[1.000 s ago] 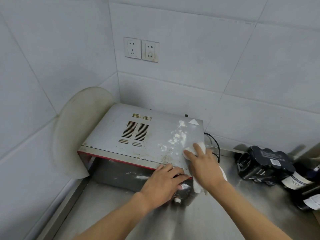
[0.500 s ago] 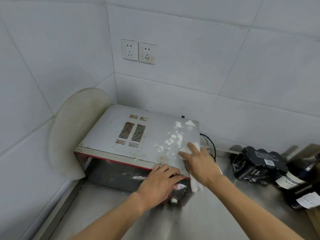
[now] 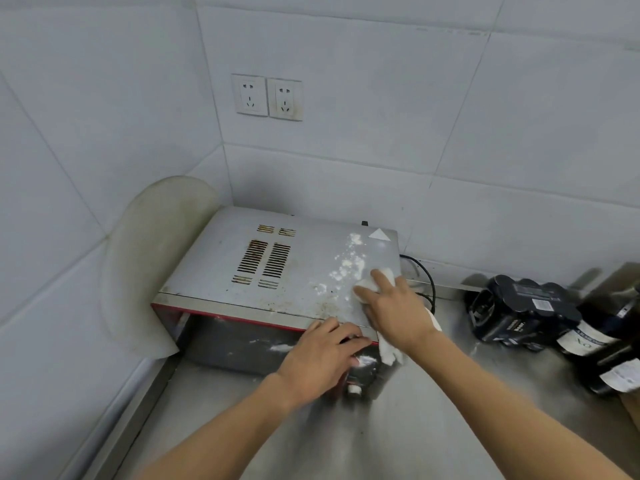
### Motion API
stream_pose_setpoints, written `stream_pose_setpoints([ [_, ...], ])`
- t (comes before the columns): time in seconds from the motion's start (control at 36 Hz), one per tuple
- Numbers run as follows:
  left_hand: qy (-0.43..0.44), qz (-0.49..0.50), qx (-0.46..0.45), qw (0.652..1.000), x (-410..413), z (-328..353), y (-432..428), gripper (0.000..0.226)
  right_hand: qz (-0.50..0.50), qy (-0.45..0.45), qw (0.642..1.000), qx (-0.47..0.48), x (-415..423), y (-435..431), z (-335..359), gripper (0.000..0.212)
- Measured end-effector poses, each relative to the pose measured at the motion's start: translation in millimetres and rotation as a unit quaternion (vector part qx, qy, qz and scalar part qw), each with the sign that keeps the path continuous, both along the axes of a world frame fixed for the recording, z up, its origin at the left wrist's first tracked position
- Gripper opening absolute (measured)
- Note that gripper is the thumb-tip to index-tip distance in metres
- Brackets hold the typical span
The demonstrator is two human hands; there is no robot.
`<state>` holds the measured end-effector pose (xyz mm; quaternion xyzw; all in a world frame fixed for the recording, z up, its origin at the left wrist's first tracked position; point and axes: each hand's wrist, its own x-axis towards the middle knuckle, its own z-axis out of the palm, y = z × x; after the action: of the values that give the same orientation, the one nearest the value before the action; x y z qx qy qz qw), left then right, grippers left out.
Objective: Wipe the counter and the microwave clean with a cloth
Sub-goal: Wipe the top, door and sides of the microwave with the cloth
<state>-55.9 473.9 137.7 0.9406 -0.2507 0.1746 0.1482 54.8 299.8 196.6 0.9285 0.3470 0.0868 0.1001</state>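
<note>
Your left hand (image 3: 322, 355) lay palm down, fingers lightly bent, left forearm (image 3: 225, 431) reaching in from lower left. Your right hand (image 3: 394, 313) sat just beyond it, palm down, fingers nearly straight and pressing flat, index finger leading. Right forearm (image 3: 502, 403) angled in from lower right.

Pair of white square wall sockets (image 3: 266, 97) set in large pale grey glossy wall tiles (image 3: 381, 81); wall corner just left of sockets; horizontal grout line below them; pale round worn board (image 3: 152, 265) leans in the corner, down-left of sockets; dark glass bottles with white labels (image 3: 585, 336) far down-right; light soft, even.
</note>
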Motion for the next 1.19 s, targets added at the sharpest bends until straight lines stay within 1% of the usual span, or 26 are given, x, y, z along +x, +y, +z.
stream_pose_setpoints([
  [0.08, 0.007, 0.001, 0.003, 1.000, 0, 2, -1, 0.046, -0.028, 0.016, 0.999, 0.009, 3, 2, -4, 0.034],
  [0.14, 0.009, 0.001, 0.001, 1.000, 0, 2, -1, 0.047, -0.025, 0.018, 0.999, 0.009, -4, 1, 1, 0.031],
  [0.19, 0.010, 0.005, -0.003, 1.000, -1, 2, -2, 0.047, -0.008, -0.003, 1.000, 0.001, -18, -3, 10, 0.028],
  [0.25, 0.009, 0.009, -0.014, 1.000, -2, 2, -3, 0.046, 0.005, -0.036, 0.999, 0.003, -32, -10, 14, 0.032],
  [0.31, 0.008, 0.011, -0.023, 1.000, -2, 2, -5, 0.045, 0.011, -0.001, 1.000, 0.010, -38, -15, 11, 0.038],
  [0.36, 0.009, 0.013, -0.022, 1.000, -3, 3, -5, 0.045, 0.013, 0.019, 1.000, -0.001, -27, -11, 9, 0.035],
  [0.39, 0.013, 0.012, -0.021, 1.000, -3, 4, -5, 0.045, 0.000, 0.031, 1.000, -0.003, -19, -6, 10, 0.032],
  [0.42, 0.019, 0.010, -0.020, 1.000, -3, 5, -5, 0.045, -0.019, 0.039, 0.999, 0.014, -11, 1, 12, 0.031],
  [0.47, 0.029, 0.009, -0.022, 0.999, -3, 6, -4, 0.045, -0.072, 0.051, 0.995, 0.042, 5, 14, 12, 0.038],
  [0.56, 0.023, 0.008, -0.017, 1.000, -2, 6, -4, 0.044, -0.124, 0.060, 0.990, 0.035, 19, 27, 13, 0.045],
  [0.61, 0.016, 0.007, -0.019, 1.000, -2, 6, -4, 0.043, -0.111, 0.080, 0.990, 0.040, 15, 24, 16, 0.040],
  [0.67, 0.016, 0.009, -0.018, 1.000, -2, 5, -4, 0.043, -0.070, 0.088, 0.993, 0.047, 5, 10, 15, 0.034],
  [0.72, 0.013, 0.006, -0.016, 1.000, -1, 4, -3, 0.044, -0.026, 0.086, 0.995, 0.049, -6, -5, 11, 0.034],
  [0.78, 0.009, 0.001, -0.017, 1.000, -1, 3, -3, 0.045, -0.016, 0.095, 0.994, 0.057, -15, -16, 6, 0.036],
  [0.86, 0.005, 0.005, -0.015, 1.000, 0, 2, -3, 0.046, -0.038, 0.094, 0.992, 0.072, -6, -11, 5, 0.034],
  [0.94, 0.013, 0.002, -0.016, 1.000, 0, 2, -3, 0.046, -0.086, 0.081, 0.990, 0.081, 18, 11, 10, 0.030],
  [1.08, 0.014, 0.008, -0.015, 1.000, 0, 6, -4, 0.043, -0.159, 0.090, 0.980, 0.079, 51, 36, 9, 0.032],
  [1.19, 0.005, 0.009, -0.012, 1.000, -1, 3, -4, 0.045, -0.141, 0.099, 0.981, 0.085, 41, 32, 10, 0.035],
])
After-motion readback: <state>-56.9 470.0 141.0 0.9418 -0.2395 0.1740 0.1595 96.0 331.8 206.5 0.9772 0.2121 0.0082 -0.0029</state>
